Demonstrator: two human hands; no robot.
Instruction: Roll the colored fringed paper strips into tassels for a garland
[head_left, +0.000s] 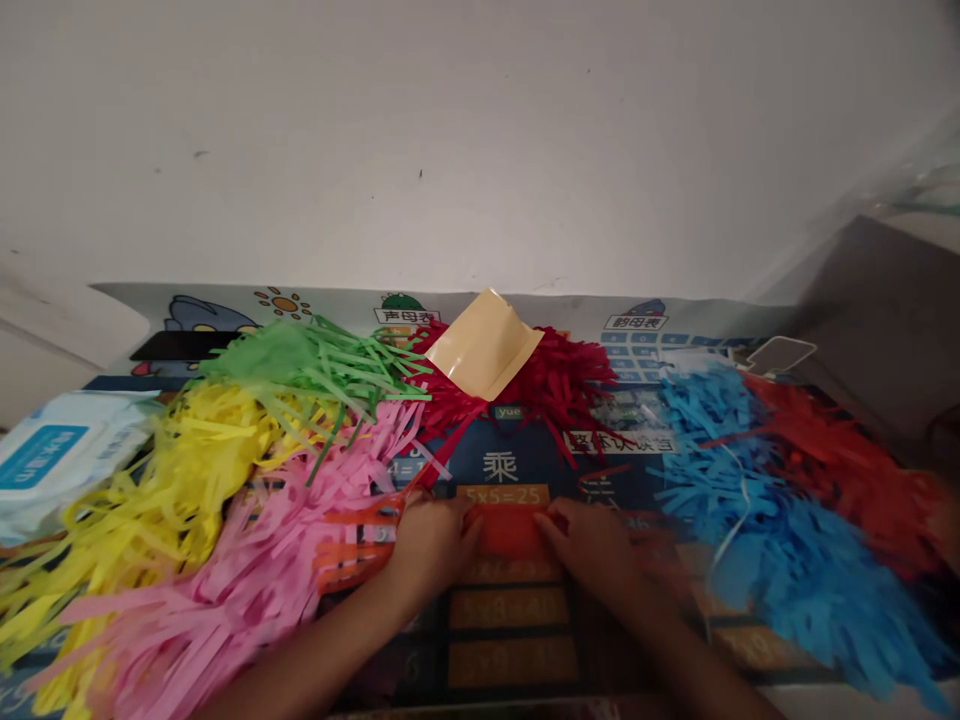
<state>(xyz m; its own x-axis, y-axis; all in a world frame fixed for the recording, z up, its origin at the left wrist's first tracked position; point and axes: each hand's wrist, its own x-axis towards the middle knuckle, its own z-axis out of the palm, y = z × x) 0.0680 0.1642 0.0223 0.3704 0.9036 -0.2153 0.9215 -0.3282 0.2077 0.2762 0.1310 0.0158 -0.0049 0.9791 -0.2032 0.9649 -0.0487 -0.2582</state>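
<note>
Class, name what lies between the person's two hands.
A blurred orange-red piece, pinched at its sides by the left hand and right hand; the head view shows it.

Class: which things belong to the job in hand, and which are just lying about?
Likely the job's:
orange fringed piece, in left hand and right hand;
green fringe, yellow fringe, pink fringe, crimson fringe, blue fringe, red fringe.

Probably lying about:
white-blue packet, black object, pale yellow sheet.

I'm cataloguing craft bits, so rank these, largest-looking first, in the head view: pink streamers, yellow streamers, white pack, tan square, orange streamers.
1. Pink streamers, yellow streamers: too alike to rank
2. White pack, cut off at left
3. Tan square
Unranked: orange streamers, blurred and partly hidden.
</note>
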